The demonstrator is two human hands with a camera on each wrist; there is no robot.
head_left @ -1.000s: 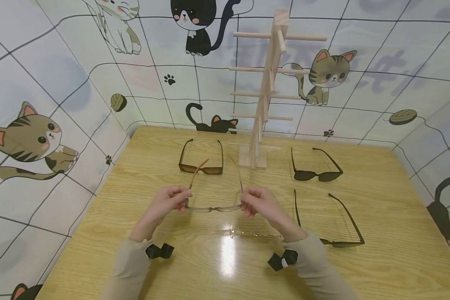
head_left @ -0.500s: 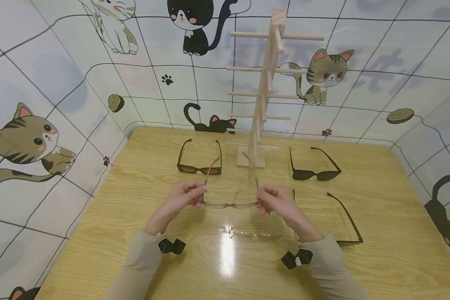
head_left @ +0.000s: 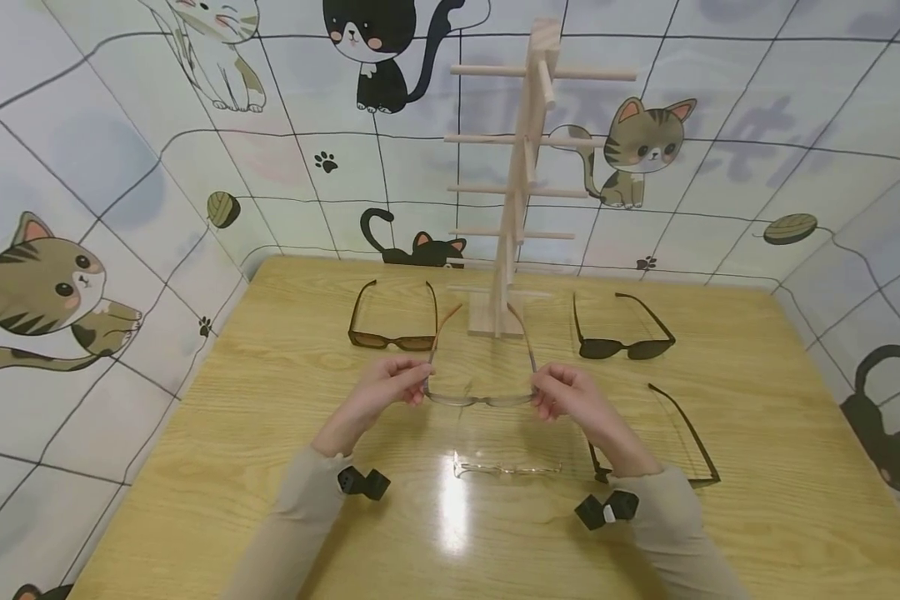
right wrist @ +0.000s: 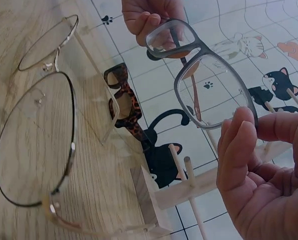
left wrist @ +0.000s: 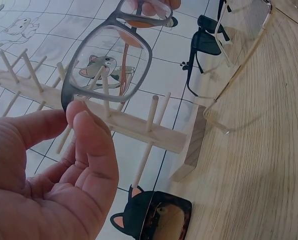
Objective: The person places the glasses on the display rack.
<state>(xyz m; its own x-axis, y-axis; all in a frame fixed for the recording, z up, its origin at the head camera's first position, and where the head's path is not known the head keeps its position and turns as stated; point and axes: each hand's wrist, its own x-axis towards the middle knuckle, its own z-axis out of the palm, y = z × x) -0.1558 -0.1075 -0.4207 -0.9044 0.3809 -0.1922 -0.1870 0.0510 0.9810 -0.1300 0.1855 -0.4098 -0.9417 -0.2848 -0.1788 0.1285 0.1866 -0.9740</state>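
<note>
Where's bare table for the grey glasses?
Free: the table left of the left sleeve, and right of the far black sunglasses and near black glasses. Crowded: the centre, where gold-rimmed glasses lie below the grey glasses, and around the right sleeve.

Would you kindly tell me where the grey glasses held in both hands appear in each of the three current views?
Head: the grey glasses are just below centre, between the left hand and the right hand.
Left wrist: the grey glasses are at the top, left of centre.
Right wrist: the grey glasses are in the upper half, right of centre.
Shared landmark: the wooden stand with pegs.
</note>
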